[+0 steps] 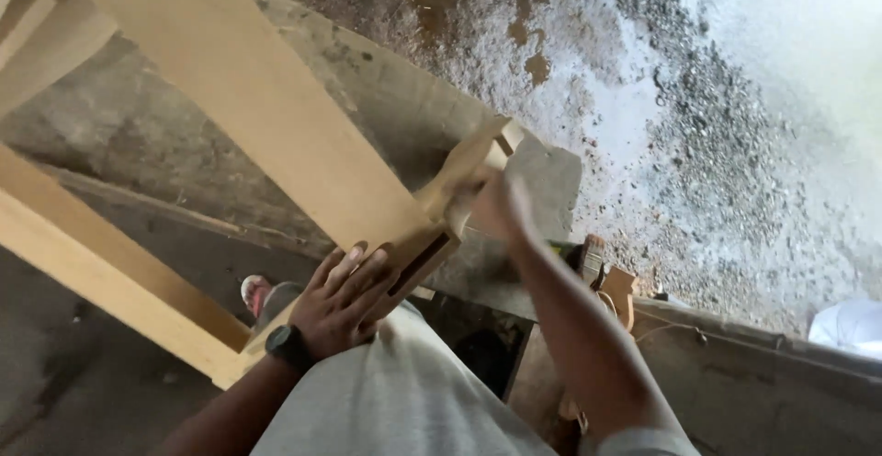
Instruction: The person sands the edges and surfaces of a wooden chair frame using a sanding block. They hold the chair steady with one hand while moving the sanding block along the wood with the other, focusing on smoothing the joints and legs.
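A pale wooden frame of long planks (248,98) slants from the upper left down to my lap. My left hand (344,300), with a black watch on its wrist, lies flat with fingers spread on the frame's lower end, beside a dark slot (418,265). My right hand (501,208) is blurred and sits against a short wooden crosspiece (469,167) joined to that end. I cannot tell whether it grips the piece or only presses on it.
Another pale plank (92,272) runs along the lower left. Grey concrete slabs (542,180) lie under the frame's end. Gravel and wet ground (698,125) spread to the right. A foot in a sandal (255,291) shows near my left wrist. A wooden tool (611,281) lies by my right forearm.
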